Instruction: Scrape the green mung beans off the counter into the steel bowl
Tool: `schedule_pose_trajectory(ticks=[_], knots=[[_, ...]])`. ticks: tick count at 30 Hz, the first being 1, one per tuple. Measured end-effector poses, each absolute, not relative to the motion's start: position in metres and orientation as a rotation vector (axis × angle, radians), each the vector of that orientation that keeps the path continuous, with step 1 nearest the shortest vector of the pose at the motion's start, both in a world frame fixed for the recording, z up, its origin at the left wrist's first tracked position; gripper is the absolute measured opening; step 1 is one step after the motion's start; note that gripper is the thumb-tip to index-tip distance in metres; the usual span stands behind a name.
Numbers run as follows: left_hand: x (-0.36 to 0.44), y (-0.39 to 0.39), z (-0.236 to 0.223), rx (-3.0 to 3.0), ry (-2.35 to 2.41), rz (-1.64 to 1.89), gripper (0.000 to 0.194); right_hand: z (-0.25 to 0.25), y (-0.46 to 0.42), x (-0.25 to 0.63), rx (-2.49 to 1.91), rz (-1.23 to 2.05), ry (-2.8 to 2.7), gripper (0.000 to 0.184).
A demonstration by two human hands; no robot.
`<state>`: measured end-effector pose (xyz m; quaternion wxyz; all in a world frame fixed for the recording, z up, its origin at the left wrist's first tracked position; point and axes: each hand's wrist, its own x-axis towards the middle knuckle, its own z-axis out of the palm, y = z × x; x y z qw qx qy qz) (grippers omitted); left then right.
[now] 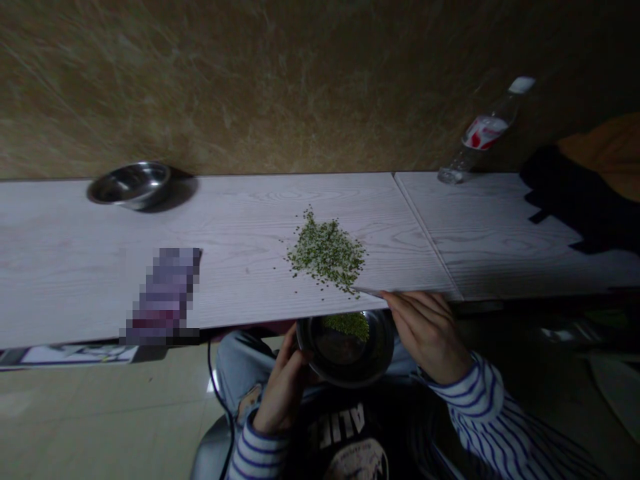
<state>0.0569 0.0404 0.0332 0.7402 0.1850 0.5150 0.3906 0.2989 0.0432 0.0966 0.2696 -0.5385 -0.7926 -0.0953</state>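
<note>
First operator: Where the mottled brown wall ends, I have the pale, wood-grained tabletop running across. Larger items?

Second operator: Dark bowl, held below the tabletop's near edge. Clear bottle at the back edge, right of centre. Shiny bowl at back left, well apart from both hands.

First operator: Hands, from where I sit?

Second operator: Right hand at the near edge, just right of the dark bowl. Left hand steadying that bowl, fingers gripping its left side.

First operator: And the green pile?

Second operator: Spread loosely on the tabletop, mid-view, strays around it. Thin tool pinched in the right fingers, tip at the pile's near right edge; I can't make out its type. Smallest: loose green grains inside the dark bowl, gathered toward the far side.
</note>
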Motion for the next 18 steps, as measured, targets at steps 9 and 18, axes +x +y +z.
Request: schedule_pose_trajectory(ticks=[9, 18], knots=[[0.0546, 0.0399, 0.0317, 0.387, 1.125, 0.871, 0.062, 0.0970, 0.0431, 0.2973, -1.456, -0.241, -2.120, 0.029], [0.0532, 0.0394, 0.0325, 0.401, 1.123, 0.874, 0.060, 0.0975, 0.0478, 0.2992, -1.485, -0.254, -2.114, 0.028]])
